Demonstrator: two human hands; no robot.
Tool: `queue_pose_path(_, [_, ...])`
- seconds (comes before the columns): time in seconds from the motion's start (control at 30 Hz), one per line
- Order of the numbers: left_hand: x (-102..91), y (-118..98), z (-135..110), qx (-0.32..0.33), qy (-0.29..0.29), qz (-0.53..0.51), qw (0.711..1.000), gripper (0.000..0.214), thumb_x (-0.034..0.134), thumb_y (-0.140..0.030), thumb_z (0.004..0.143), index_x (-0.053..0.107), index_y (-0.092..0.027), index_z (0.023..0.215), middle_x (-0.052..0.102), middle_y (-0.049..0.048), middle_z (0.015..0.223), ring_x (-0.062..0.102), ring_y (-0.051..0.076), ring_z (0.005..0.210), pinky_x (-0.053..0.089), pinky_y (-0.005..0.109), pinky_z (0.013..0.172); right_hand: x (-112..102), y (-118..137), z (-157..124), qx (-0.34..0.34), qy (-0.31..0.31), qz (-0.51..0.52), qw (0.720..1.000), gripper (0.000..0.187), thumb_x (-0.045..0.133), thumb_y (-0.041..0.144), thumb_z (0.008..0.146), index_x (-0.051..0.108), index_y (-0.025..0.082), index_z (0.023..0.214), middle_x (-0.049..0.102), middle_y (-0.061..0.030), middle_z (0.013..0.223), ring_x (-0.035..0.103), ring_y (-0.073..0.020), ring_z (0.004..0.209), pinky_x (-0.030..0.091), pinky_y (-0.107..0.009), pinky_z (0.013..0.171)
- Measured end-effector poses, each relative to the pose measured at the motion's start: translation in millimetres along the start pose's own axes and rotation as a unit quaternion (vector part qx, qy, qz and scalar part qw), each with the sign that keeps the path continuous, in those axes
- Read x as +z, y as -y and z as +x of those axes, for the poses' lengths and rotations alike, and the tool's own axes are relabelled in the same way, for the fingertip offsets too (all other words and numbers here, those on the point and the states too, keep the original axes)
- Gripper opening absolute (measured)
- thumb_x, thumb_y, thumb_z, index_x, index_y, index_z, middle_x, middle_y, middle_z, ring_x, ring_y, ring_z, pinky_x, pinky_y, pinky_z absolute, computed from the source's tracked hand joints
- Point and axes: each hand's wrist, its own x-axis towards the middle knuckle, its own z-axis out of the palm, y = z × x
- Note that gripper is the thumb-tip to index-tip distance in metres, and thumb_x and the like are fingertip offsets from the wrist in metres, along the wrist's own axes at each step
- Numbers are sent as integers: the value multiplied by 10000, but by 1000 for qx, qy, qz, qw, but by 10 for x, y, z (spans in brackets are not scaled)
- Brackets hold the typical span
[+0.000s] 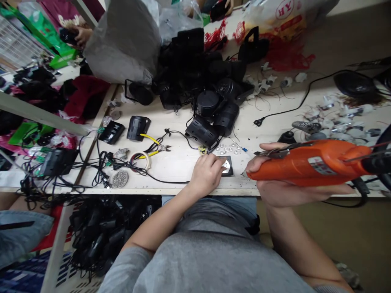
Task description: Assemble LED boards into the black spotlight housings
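In my right hand (275, 195) is an orange electric screwdriver (293, 165); its tip points left, towards my left hand. My left hand (206, 175) has its fingers curled at the left side of a small black square part (229, 171), gripping it on the table. A shiny silver disc (226, 165) sits in that part. Just behind it lie several small silvery round pieces (222, 149) and a thin screwdriver with a blue end (244, 149). Black housings (200, 130) with cables stand further back.
To the left are yellow-handled pliers (155, 148), a tape roll (148, 162), a round dish of small screws (119, 179) and tangled black cables. Black parts and a grey bag (122, 44) fill the back. Small wired motors (342, 118) lie at the right. Another person's hand (83, 36) shows upper left.
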Motion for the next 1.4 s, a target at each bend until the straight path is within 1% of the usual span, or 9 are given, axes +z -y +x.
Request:
queue_pose_path(0.1, [-21, 4, -11, -18, 8, -59, 998, 299, 544, -319, 976, 671, -169, 1203, 653, 126, 1045, 583, 268, 985, 459, 414, 893, 4, -4, 12, 4, 12, 7, 1000, 934, 188, 988, 716, 693, 247, 977, 701, -102, 835, 524, -188, 429, 448, -383, 424])
queue_pose_path(0.23, [-14, -26, -17, -74, -32, -167, 983, 523, 781, -438, 809, 651, -207, 1259, 638, 144, 1258, 537, 331, 1205, 393, 493, 1085, 31, 50, 44, -8, 44, 18, 999, 944, 192, 982, 727, 701, 239, 1012, 662, -82, 748, 566, -220, 468, 498, -431, 493])
queue_pose_path(0.3, [15, -38, -4, -103, -38, -199, 974, 507, 817, -404, 775, 672, -217, 1224, 642, 143, 1282, 538, 338, 1234, 380, 500, 1110, 60, 76, 75, -19, 63, 27, 997, 946, 193, 975, 738, 705, 233, 1023, 636, -64, 702, 586, -232, 480, 512, -446, 514])
queue_pose_path(0.5, [85, -10, 51, -127, -10, -228, 965, 364, 823, -272, 756, 714, -217, 1099, 706, 105, 1156, 603, 303, 1137, 435, 455, 1042, 157, -23, 138, -7, 112, 27, 993, 1015, 122, 1012, 684, 708, 229, 953, 676, -95, 766, 555, -204, 456, 501, -434, 500])
queue_pose_path(0.6, [87, 11, 63, -126, -8, -228, 965, 374, 839, -260, 741, 717, -202, 1089, 710, 111, 1153, 613, 298, 1123, 444, 442, 1027, 175, -79, 137, -10, 100, 26, 995, 1002, 99, 1001, 696, 699, 235, 936, 680, -84, 756, 546, -198, 436, 489, -424, 478])
queue_pose_path(0.87, [54, 48, 101, -103, 22, -228, 968, 374, 848, -233, 729, 708, -196, 1073, 710, 109, 1146, 624, 298, 1113, 446, 438, 1014, 164, -8, 159, 48, 142, 54, 987, 828, 459, 942, 610, 686, 234, 973, 712, -101, 800, 555, -209, 466, 477, -433, 482])
queue_pose_path(1.03, [62, 61, 110, -90, 22, -205, 974, 387, 870, -249, 717, 694, -191, 1057, 716, 97, 1123, 641, 286, 1079, 465, 429, 987, 153, 16, 158, 43, 157, 53, 985, 807, 437, 930, 670, 713, 244, 992, 668, -40, 689, 555, -210, 466, 523, -454, 531])
queue_pose_path(1.23, [73, 86, 106, -76, 21, -175, 981, 401, 883, -287, 717, 671, -211, 1048, 719, 66, 1116, 655, 259, 1068, 487, 417, 967, 68, -74, 164, -16, 216, 115, 969, 844, 385, 875, 802, 728, 186, 1148, 671, -65, 730, 618, -235, 559, 543, -434, 589])
queue_pose_path(1.4, [86, 67, 95, -70, 9, -167, 983, 381, 855, -257, 736, 652, -206, 1055, 718, 68, 1106, 652, 246, 1057, 494, 405, 952, 76, -79, 172, -22, 234, 107, 966, 858, 367, 893, 799, 729, 201, 1153, 655, -47, 713, 592, -233, 540, 529, -436, 587])
